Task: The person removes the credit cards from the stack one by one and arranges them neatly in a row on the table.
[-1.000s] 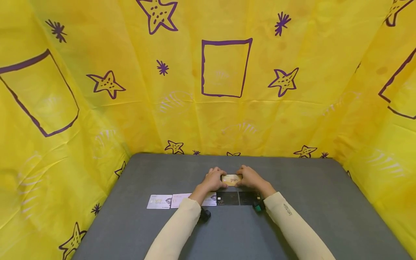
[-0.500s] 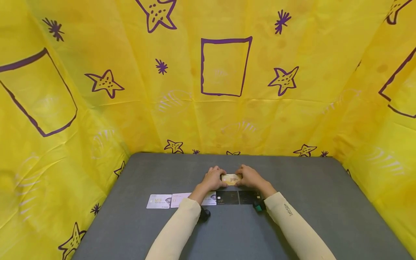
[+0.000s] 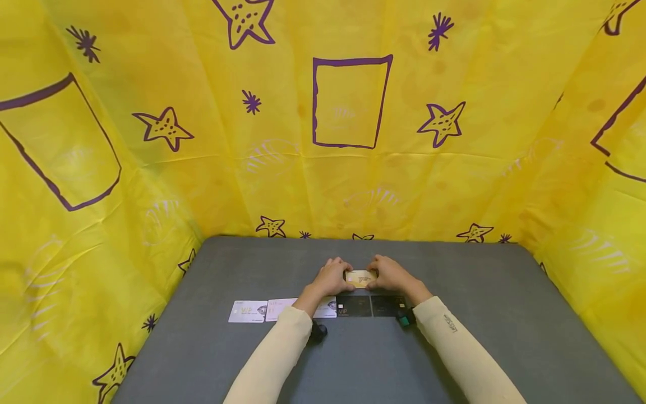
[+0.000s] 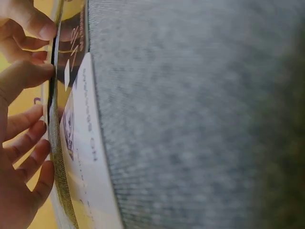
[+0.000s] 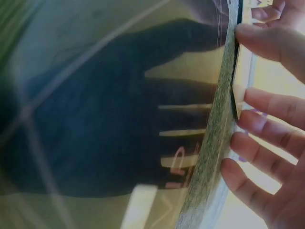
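Note:
A gold card (image 3: pixel 360 279) lies past a row of cards in the head view, with a hand at each end. My left hand (image 3: pixel 332 279) pinches its left end between thumb and index finger. At the right end, my right hand (image 3: pixel 391 275) holds it the same way. Nearer me, the row runs from a white VIP card (image 3: pixel 248 311) through a pink card (image 3: pixel 279 309) and another white card (image 3: pixel 327 308) to a black VIP card (image 3: pixel 354 306) and a second black card (image 3: pixel 386 306). My left forearm partly covers the middle of this row.
All the cards lie on a grey table (image 3: pixel 363 359). Yellow cloth (image 3: pixel 282 185) with purple drawings hangs behind the table and along both sides. A black device (image 3: pixel 318 332) sits at my left wrist, another device (image 3: pixel 405 318) at my right.

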Demonstrator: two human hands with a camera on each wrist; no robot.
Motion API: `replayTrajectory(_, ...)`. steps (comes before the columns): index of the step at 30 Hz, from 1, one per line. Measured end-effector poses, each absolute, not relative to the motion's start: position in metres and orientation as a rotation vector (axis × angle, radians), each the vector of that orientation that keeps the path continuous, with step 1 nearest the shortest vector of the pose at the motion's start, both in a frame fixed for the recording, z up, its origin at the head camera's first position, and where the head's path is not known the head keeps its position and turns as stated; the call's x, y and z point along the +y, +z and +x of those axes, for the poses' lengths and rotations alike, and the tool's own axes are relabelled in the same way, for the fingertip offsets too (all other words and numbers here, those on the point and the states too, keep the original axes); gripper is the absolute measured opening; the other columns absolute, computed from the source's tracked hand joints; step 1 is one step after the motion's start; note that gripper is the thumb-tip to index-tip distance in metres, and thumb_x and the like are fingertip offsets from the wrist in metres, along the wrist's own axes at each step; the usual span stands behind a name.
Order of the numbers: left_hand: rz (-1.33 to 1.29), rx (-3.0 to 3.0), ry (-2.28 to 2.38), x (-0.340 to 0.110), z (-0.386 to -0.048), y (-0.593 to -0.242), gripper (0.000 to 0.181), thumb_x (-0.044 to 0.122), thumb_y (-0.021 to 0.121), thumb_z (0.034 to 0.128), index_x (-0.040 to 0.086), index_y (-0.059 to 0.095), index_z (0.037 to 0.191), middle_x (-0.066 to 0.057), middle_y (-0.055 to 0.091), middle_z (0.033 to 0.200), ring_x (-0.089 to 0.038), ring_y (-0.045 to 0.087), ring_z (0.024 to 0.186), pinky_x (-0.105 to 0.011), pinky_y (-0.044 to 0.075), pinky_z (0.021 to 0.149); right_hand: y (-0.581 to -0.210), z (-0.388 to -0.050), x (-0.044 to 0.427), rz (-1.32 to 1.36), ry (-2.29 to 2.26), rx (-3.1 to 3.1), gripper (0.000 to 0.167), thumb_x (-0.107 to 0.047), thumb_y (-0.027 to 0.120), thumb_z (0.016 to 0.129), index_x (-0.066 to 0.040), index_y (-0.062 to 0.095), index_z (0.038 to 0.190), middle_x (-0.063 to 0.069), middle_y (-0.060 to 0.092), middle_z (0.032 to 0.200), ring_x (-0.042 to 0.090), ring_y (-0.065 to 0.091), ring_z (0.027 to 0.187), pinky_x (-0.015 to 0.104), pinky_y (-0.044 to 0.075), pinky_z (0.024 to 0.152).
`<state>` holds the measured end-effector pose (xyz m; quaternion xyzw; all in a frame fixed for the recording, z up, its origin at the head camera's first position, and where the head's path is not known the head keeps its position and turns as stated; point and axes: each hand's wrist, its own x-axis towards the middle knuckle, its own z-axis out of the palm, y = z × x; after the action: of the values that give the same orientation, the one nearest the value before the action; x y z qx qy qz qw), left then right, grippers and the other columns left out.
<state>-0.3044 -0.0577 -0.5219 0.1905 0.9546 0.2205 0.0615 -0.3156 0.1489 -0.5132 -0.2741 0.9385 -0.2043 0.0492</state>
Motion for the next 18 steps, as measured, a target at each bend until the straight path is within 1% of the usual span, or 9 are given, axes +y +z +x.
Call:
replayTrajectory(4, 0.605, 2.865, 0.695, -0.057, -0.302, -0.521, 0.051, 0.036, 0.078, 0.0793, 0.013, 0.065, 0.123, -0.005, 0.056, 0.116, -0.022, 0.048, 0.108, -0.038, 0.044, 0.091, -0.511, -0.312, 0.155, -0.875, -0.621, 2.859, 0.044, -0.031, 0.083, 0.075, -0.002, 0.072, 0.106, 0.005, 0.055, 0.088, 0.013, 0.045, 0.072, 0.026, 0.039, 0.064)
replayTrajectory(10, 0.637, 2.817, 0.744, -0.053, -0.299, -0.512, 0.057, 0.035, 0.078, 0.0798, 0.014, 0.061, 0.13, -0.007, 0.053, 0.121, -0.023, 0.046, 0.115, -0.04, 0.044, 0.095, -0.503, -0.306, 0.165, -0.848, -0.645, 2.869, 0.047, -0.033, 0.082, 0.076, -0.003, 0.07, 0.11, 0.003, 0.052, 0.088, 0.013, 0.044, 0.072, 0.026, 0.038, 0.064)
replayTrajectory(14, 0.65, 2.816, 0.769, -0.049, -0.295, -0.51, 0.054, 0.037, 0.078, 0.0804, 0.017, 0.062, 0.129, -0.006, 0.053, 0.121, -0.022, 0.047, 0.114, -0.04, 0.044, 0.094, -0.501, -0.3, 0.174, -0.875, -0.654, 2.898, 0.046, -0.031, 0.082, 0.076, -0.004, 0.07, 0.111, 0.004, 0.053, 0.09, 0.012, 0.043, 0.074, 0.025, 0.039, 0.065)
replayTrajectory(18, 0.688, 2.86, 0.748, -0.043, -0.29, -0.508, 0.053, 0.038, 0.077, 0.0807, 0.018, 0.063, 0.128, -0.004, 0.055, 0.118, -0.02, 0.048, 0.109, -0.037, 0.045, 0.09, -0.499, -0.293, 0.181, -0.908, -0.688, 2.926, 0.045, -0.029, 0.083, 0.075, -0.004, 0.07, 0.11, 0.006, 0.056, 0.093, 0.014, 0.046, 0.077, 0.028, 0.041, 0.067)
